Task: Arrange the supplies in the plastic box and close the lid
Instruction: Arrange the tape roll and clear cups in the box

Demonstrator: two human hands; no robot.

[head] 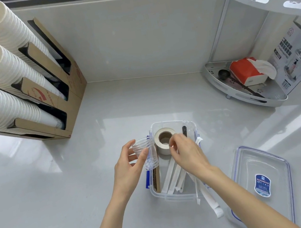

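Two hands over plastic box (192, 127) holding tape roll (164, 140), left hand (129, 168) gripping clear jar (146, 153), right hand (187, 153) pinching tape.

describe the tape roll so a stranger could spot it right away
Find the clear plastic box on the grey counter in front of the person. The tape roll stands at its far end, a pale ring with a brown core, the only round thing among long white sticks.

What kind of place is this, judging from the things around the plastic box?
Probably a drinks or pantry corner, perhaps in an office or café. Three tall stacks of white paper cups lean in a brown cardboard dispenser, and a white metal corner rack holds a red tissue pack on a grey glossy countertop.
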